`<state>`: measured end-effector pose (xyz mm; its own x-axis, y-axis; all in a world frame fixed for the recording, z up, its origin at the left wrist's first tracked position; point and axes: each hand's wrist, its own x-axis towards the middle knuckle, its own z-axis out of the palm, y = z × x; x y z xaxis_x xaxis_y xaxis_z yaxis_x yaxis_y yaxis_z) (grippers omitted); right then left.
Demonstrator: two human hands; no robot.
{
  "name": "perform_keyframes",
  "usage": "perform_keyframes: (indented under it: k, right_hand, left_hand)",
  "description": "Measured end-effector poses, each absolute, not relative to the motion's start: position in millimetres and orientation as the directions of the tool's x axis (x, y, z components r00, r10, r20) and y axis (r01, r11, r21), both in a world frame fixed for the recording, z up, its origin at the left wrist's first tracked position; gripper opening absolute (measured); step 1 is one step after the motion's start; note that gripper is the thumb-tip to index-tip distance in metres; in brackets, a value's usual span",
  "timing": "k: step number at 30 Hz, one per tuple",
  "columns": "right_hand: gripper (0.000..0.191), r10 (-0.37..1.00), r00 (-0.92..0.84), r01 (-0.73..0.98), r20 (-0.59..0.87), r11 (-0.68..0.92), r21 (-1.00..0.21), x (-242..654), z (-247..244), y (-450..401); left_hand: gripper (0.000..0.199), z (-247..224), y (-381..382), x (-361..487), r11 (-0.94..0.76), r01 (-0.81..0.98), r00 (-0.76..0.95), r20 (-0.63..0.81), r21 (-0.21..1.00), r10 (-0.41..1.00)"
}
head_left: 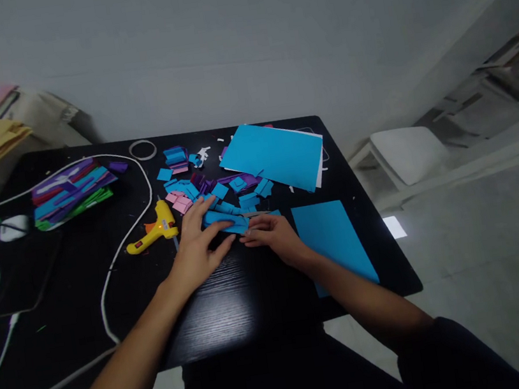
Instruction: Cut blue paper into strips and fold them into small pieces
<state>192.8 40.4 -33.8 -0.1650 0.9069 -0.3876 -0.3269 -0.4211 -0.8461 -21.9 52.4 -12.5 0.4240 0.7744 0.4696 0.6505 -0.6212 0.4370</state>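
A folded blue paper strip (240, 224) lies on the black table between my two hands. My left hand (194, 245) rests on its left part, with fingers and thumb spread apart. The fingertips of my right hand (278, 237) are pinched together at the strip's right end. Just beyond the right fingers shows a thin grey blade (255, 213), perhaps of scissors, its handle hidden. Small cut pieces of blue paper (220, 191) lie in a loose heap past my hands, mixed with purple pieces (202, 183) and pink pieces (179, 200).
Left of my hands is a yellow glue gun (160, 224), then a white cable (108, 286) and a bundle of coloured paper strips (70, 192). Blue sheets (273, 154) lie at the back right, and a blue sheet (333, 235) beside my right forearm. A white stool (408, 154) stands beyond the table.
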Motion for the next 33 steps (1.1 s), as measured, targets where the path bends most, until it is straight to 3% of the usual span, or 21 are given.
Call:
perform_keyframes:
  k: [4,12,17,21,25,30,33]
  right_hand:
    - [0.042,0.902,-0.181,-0.329,-0.391,-0.43,-0.841,190,-35,40]
    - [0.041,0.911,-0.147,-0.303,-0.385,-0.412,-0.859,186,-42,41]
    - [0.041,0.93,-0.118,-0.26,-0.348,-0.368,-0.893,185,-39,38]
    - [0.038,0.975,-0.07,-0.132,-0.211,-0.219,-0.967,184,-34,31]
    - [0.017,0.992,-0.126,0.081,-0.022,-0.012,-0.997,185,-39,26]
    - [0.016,0.963,-0.22,0.337,0.158,0.227,-0.914,189,-46,25]
    - [0.017,0.919,-0.3,0.405,0.255,0.365,-0.838,191,-44,25]
  left_hand:
    - [0.009,-12,50,-21,-0.635,0.652,0.419,0.501,0.414,0.757]
    - [0.009,-8,47,-20,-0.681,0.668,0.479,0.527,0.301,0.702]
    - [0.008,-7,45,-17,-0.691,0.663,0.49,0.53,0.289,0.692]
    - [0.009,-5,44,-16,-0.684,0.664,0.483,0.525,0.302,0.701]
    - [0.008,-4,44,-16,-0.673,0.671,0.471,0.522,0.311,0.711]
    - [0.007,-3,46,-18,-0.682,0.657,0.471,0.53,0.323,0.705]
    - [0.008,-3,47,-20,-0.688,0.648,0.464,0.546,0.328,0.698]
